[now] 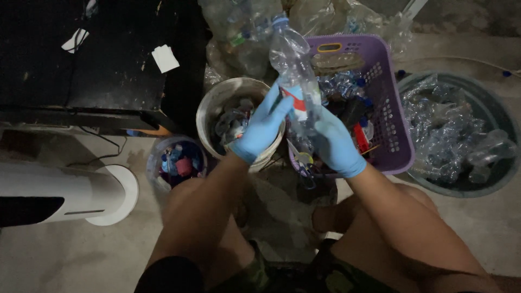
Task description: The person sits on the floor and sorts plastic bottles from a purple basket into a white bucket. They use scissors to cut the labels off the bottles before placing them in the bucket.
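A clear plastic bottle (pixel 293 65) with a blue cap and a red-and-white label stands nearly upright between both hands, which wear blue gloves. My left hand (pixel 264 126) grips its lower part at the label. My right hand (pixel 335 144) holds the bottle's base from the right. Both hover over the gap between a white bucket (pixel 216 101) and a purple basket (pixel 396 135).
The white bucket holds torn labels and scraps. The purple basket holds bottles and mixed plastic. A dark round tub (pixel 502 116) at right is full of crushed clear bottles. A small container (pixel 177 159) holds coloured caps. A black cabinet (pixel 97 59) and white fan base (pixel 116 195) stand left.
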